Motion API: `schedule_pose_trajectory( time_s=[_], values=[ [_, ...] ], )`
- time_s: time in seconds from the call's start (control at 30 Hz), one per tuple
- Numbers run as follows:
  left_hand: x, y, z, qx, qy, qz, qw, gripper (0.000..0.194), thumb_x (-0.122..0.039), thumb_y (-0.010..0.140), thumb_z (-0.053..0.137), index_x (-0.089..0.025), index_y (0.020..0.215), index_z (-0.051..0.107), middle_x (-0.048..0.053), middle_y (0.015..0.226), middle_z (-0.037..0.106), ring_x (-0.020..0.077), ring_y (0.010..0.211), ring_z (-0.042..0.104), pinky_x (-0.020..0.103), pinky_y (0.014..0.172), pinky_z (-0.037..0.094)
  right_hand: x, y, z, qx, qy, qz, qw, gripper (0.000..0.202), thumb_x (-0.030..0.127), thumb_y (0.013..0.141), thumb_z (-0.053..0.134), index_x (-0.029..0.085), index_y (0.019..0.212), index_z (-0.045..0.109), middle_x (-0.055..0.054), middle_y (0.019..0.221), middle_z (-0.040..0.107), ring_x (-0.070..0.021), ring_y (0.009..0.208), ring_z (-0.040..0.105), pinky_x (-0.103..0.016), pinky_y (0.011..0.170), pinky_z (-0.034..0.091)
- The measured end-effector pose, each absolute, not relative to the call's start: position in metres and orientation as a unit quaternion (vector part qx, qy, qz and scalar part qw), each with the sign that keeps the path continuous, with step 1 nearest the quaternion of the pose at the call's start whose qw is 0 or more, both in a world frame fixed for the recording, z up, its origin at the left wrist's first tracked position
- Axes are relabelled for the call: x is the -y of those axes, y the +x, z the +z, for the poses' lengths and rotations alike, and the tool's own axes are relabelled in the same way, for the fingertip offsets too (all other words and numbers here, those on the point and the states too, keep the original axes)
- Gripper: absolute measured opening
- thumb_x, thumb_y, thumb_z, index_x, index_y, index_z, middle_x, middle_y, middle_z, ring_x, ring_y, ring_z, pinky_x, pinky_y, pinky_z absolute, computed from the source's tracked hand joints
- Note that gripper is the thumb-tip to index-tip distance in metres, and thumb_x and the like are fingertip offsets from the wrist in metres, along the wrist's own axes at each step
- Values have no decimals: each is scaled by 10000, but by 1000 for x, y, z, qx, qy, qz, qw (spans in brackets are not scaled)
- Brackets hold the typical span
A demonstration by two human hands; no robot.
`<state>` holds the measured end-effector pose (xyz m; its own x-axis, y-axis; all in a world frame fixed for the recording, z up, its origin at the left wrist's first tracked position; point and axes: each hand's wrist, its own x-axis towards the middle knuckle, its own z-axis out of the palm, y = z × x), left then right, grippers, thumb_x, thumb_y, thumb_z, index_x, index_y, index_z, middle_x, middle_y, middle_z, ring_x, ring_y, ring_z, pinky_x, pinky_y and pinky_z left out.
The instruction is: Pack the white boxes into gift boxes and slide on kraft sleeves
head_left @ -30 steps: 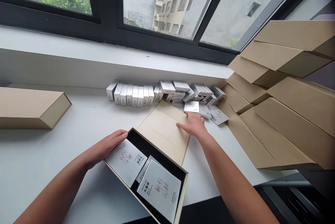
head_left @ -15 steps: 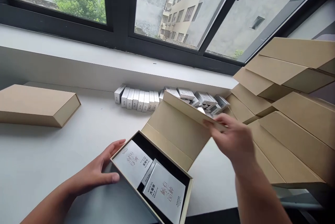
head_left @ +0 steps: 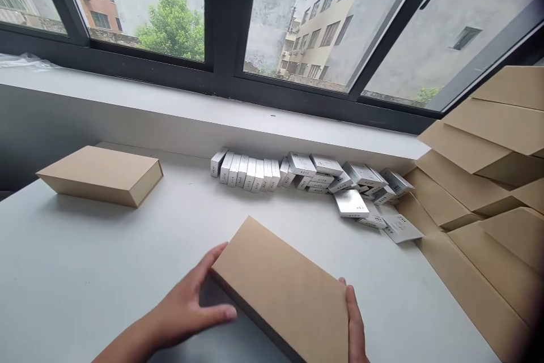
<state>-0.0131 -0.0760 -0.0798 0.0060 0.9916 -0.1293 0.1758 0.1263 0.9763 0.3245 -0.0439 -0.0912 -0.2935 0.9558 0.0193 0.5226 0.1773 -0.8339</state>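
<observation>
A brown cardboard box [head_left: 284,289] with its lid down lies tilted across the lower middle of the view. My left hand [head_left: 191,300] is at its left end, thumb and fingers spread apart, fingertips beside the box's upper left corner. Along the right end of the box is my right hand [head_left: 355,320], its fingers pressed against the side; part of this hand is cut off by the frame edge. What lies inside the box is hidden by the lid.
Another closed brown box [head_left: 102,173] lies at the left of the white table [head_left: 63,272]. Several small silver-white boxes [head_left: 250,173] stand in a row by the wall, with others piled loosely to their right. Brown boxes [head_left: 476,182] are stacked at the right, below the windows.
The open lid has swung down and now covers the small white boxes inside. My right hand has moved from the lid's edge to the box's right end. The view has shifted left.
</observation>
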Motion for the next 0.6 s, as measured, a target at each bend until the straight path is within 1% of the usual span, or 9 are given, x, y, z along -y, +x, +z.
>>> schedule_pose_trajectory(
  time_s=[0.03,0.1,0.17,0.27,0.37,0.43,0.5,0.53,0.6],
  values=[
    [79,-8,-82,-574,549,385,470,930,-402,707,818,-367,1536,397,66,1596,421,388,1500,313,593,1226,274,46,319,-95,707,-519,383,290,1344,657,567,818,396,1602,1,-150,1483,460,-453,1297,540,-581,946,536],
    [81,-3,-82,-577,587,369,432,901,-373,739,788,-382,1546,387,45,1582,443,382,1493,330,579,1226,284,47,310,-97,704,-512,393,296,1265,627,685,755,365,1581,-98,-149,1479,432,-401,1255,570,-555,957,528],
    [79,-6,-77,-585,579,392,410,838,-386,785,759,-388,1540,396,26,1558,480,359,1474,375,543,1224,307,41,303,-89,707,-486,410,311,1186,582,748,711,337,1555,-124,-159,1497,353,-368,1254,553,-538,977,511],
    [70,-25,-56,-605,513,501,346,821,-464,756,796,-322,1497,472,55,1505,546,357,1407,473,502,1184,393,14,274,-62,725,-403,435,350,1087,525,739,719,332,1510,-23,-156,1496,272,-340,1274,499,-504,1004,488],
    [59,-47,-24,-614,402,657,174,790,-520,807,739,-277,1490,425,95,1458,575,339,1357,521,493,1129,457,-25,206,-24,737,-340,424,401,1005,481,721,712,301,1461,57,-150,1457,289,-323,1294,463,-484,1020,470],
    [55,-56,-6,-604,350,712,71,677,-495,908,627,-326,1496,338,50,1559,455,302,1442,417,477,1177,395,-49,141,-4,731,-346,381,449,945,427,722,676,277,1439,79,-154,1456,292,-310,1348,403,-470,1057,435],
    [53,-56,0,-597,324,733,15,585,-450,972,528,-377,1493,269,-17,1658,264,281,1538,222,465,1241,272,-67,70,7,749,-342,327,464,971,378,737,701,250,1450,55,-176,1481,250,-298,1420,305,-454,1116,369],
    [53,-54,-4,-602,313,734,3,589,-438,979,510,-389,1496,231,-29,1685,171,283,1560,137,469,1256,224,-73,36,8,758,-334,304,471,1006,380,723,738,240,1449,55,-184,1491,233,-298,1451,244,-446,1141,333],
    [52,-47,-22,-639,302,707,21,706,-453,963,521,-378,1521,95,14,1705,11,302,1573,15,504,1266,171,-82,-25,2,792,-310,285,441,1044,440,680,809,240,1434,115,-178,1529,200,-308,1504,97,-449,1178,266]
  ],
)
